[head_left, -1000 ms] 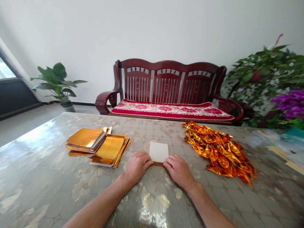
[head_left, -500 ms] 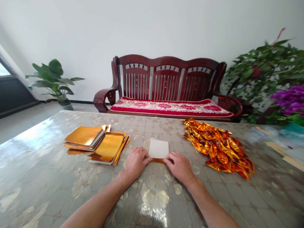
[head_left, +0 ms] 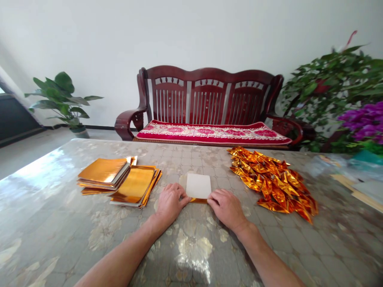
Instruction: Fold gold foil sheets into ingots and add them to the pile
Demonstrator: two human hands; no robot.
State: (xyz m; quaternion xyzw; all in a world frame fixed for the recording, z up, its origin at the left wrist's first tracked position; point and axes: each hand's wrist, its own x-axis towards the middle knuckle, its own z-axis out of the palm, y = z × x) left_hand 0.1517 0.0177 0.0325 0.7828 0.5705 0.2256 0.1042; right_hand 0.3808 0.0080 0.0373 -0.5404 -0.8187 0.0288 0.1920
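A sheet of foil paper (head_left: 198,185) lies in the middle of the table, white side up, with a narrow gold strip turned over along its near edge. My left hand (head_left: 172,202) pinches the near left corner of that strip between thumb and fingers. At the near right corner, my right hand (head_left: 226,208) pinches the other end. To the left are two stacks of gold foil paper, a farther stack (head_left: 103,169) and a nearer stack (head_left: 134,184). A heap of folded gold foil pieces (head_left: 273,183) lies to the right of my right hand.
The table (head_left: 191,247) has a patterned, glossy cover. Clear plastic bags (head_left: 327,163) and flat tan pieces (head_left: 356,193) lie at its right edge. Behind stands a wooden bench (head_left: 206,95) with a red floral cushion (head_left: 215,132). Potted plants (head_left: 64,99) flank it.
Both hands stay pinched at the near corners of the foil paper. The gold strip between them looks slightly thinner and more curved. The whole view has shifted a little.
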